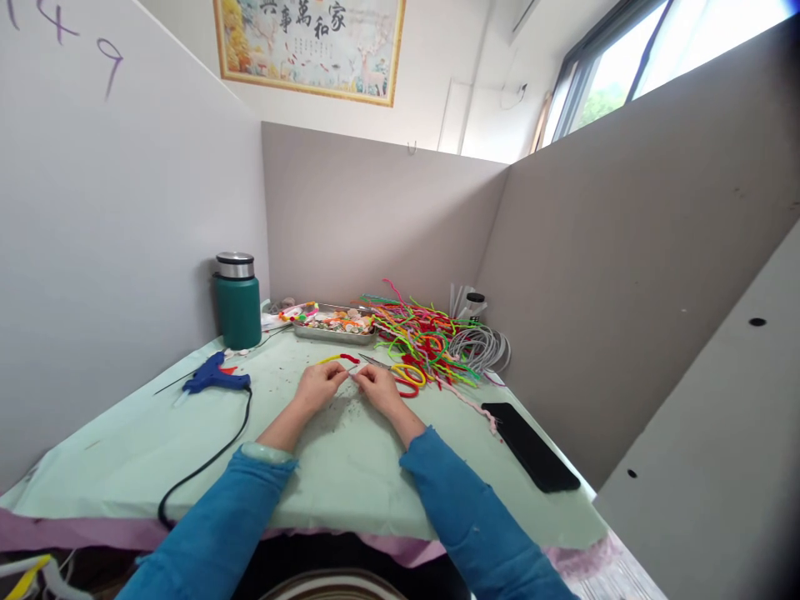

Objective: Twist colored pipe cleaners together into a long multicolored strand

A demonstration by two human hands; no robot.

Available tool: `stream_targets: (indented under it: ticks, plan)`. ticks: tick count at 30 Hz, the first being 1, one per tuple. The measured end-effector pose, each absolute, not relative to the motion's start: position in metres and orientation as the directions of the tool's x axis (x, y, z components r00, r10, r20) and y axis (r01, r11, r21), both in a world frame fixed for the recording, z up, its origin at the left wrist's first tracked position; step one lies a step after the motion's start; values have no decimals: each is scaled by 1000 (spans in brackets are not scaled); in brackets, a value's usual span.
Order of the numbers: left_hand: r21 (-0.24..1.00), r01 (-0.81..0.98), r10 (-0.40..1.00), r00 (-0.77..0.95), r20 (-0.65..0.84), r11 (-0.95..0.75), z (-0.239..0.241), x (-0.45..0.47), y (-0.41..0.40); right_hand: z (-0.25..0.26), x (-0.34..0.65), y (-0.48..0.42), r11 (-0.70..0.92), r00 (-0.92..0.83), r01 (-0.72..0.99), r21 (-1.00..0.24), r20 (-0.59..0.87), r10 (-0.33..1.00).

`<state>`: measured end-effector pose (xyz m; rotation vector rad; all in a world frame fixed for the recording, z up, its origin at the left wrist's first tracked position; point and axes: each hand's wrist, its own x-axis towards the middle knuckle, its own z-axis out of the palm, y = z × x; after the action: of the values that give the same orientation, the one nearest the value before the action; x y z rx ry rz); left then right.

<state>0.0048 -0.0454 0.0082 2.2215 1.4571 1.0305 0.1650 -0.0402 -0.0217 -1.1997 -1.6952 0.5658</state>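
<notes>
My left hand (320,385) and my right hand (377,388) meet fingertip to fingertip over the pale green table cover (350,467). Both pinch a small whitish piece (353,371) between them; I cannot make out what it is. A short red and yellow pipe cleaner (338,358) lies just beyond my left fingers. Scissors with yellow and red handles (403,373) rest beside my right hand.
A blue glue gun (214,378) with a black cord lies at the left. A green flask (237,301) stands behind it. A metal tray (334,324), a heap of coloured pipe cleaners (428,336), white wire coils (482,347) and a black phone (530,446) lie at the right.
</notes>
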Motion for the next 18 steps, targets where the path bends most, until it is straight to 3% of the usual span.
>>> stream_targets:
  ticks: [8,18]
  plan:
    - [509,771,901,189,391,-382,7,3,-43,-20,171,-35,345,49,466,-815,412,910]
    - [278,822,850,394,350,-496,7,7,-50,-20,168,-42,440,-3,641,-629,571,821]
